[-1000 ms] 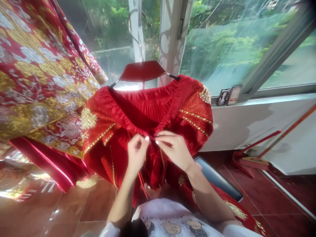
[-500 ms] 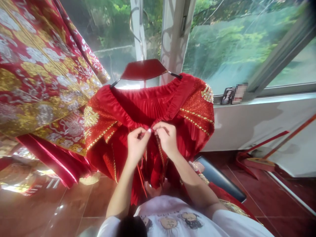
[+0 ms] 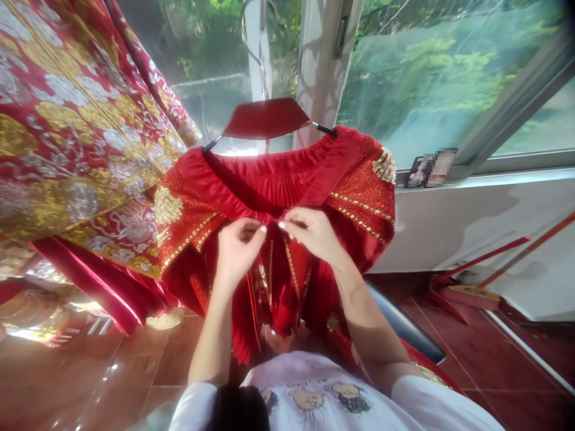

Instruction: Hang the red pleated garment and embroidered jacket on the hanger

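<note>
A red skirt (image 3: 278,173) with a gathered waistband and gold trim hangs in front of me, its waistband held wide by the clips of a red hanger (image 3: 267,118). My left hand (image 3: 240,245) pinches the front of the waistband, thumb against fingers, left of its middle. Just to the right, my right hand (image 3: 309,233) pinches the same front edge. A small gap lies between the two hands. Thin red cords dangle below my left hand. Whatever small part of the waistband sits between my fingertips is mostly hidden.
At the left hangs a red garment (image 3: 90,120) with gold and silver embroidery. A window (image 3: 426,90) fills the back, with a phone-like item (image 3: 417,172) on its sill. A dark padded seat (image 3: 406,320) and a red broom-like tool (image 3: 453,293) are at the right.
My hands have drawn slightly apart along the waistband, the left going left and the right going right. Both sit a little higher in the view.
</note>
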Demonstrator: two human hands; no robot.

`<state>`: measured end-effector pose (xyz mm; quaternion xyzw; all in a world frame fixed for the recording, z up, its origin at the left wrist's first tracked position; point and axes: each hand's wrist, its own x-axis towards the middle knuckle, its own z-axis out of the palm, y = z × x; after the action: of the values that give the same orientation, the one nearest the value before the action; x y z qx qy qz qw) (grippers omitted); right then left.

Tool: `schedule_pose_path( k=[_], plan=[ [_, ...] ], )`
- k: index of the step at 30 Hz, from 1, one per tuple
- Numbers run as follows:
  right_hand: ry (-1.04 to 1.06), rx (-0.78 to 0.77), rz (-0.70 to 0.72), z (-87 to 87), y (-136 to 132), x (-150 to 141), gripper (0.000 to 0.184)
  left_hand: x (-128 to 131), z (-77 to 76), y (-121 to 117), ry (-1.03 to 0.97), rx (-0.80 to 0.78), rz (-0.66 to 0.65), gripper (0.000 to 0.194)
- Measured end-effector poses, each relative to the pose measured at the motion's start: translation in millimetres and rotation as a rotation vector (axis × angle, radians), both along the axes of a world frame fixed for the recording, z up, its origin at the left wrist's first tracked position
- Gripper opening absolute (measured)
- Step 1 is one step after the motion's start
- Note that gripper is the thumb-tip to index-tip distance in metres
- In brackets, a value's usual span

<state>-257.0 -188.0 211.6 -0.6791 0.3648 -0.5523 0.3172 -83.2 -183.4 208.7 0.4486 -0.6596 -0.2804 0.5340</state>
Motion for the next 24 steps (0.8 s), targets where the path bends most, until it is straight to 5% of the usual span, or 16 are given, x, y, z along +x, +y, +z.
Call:
schedule_pose_path(
  k=[3,6,13,20,24],
  plan=[
    [-0.031,0.154,0.1,2.9,-2.5,2.3,0.02,-11.9,4.3,-0.6,-0.207,-0.069,0.127,0.021],
    [-0.104,0.169,0.008,6.9,-6.3,7.8,0.016,-15.8,6.9,-2.0,-0.325,-0.114,0.196,0.029],
    [-0.204,0.016,-0.271,19.1,1.2,20.7,0.032,-6.4,19.7,1.3,0.032,-0.214,0.111,0.012],
    [-0.212,-0.082,-0.385,30.1,0.6,-7.8,0.023,12.4,39.2,-6.0,0.166,-0.531,0.299,0.02],
    [-0.198,-0.076,-0.386,27.7,-3.5,-11.3,0.011,30.0,36.2,-6.0,0.14,-0.397,0.068,0.011]
  ],
)
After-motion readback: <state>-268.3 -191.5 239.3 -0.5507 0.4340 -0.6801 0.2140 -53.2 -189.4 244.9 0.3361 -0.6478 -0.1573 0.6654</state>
